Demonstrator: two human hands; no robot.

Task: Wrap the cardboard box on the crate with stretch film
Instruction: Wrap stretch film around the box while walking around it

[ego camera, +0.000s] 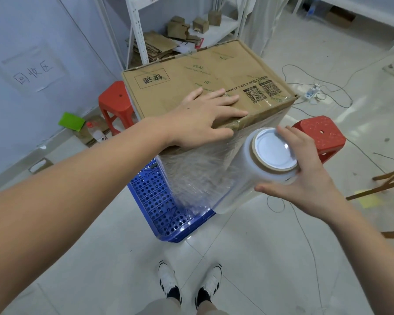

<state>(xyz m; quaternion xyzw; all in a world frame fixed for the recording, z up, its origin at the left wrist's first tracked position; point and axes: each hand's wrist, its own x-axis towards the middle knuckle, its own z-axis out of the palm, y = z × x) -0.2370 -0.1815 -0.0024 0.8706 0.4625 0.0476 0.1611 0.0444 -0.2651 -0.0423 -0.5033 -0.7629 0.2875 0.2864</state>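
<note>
The left hand point(205, 114) lies flat with straight fingers on the top near corner of the cardboard box point(205, 73), pressing it down, while the right hand point(305, 173) curls its fingers and thumb around the upper end of the stretch film roll point(255, 178), held just right of the left hand and below it. The box sits on the blue crate point(155, 201), directly under the left palm, and a sheet of film point(191, 176) runs from the roll across the near side of the box. To do this pass well, the person should probably keep the left hand steadying the box, hold the roll upright and close to the wall, and pull the film taut before rounding the corner so it overlaps without slack. The cardboard is matte brown, creased at the edges; the film is glossy, clear and wrinkled; the crate is rigid perforated plastic; 2 red stools point(321, 137) stand beyond the hands
</note>
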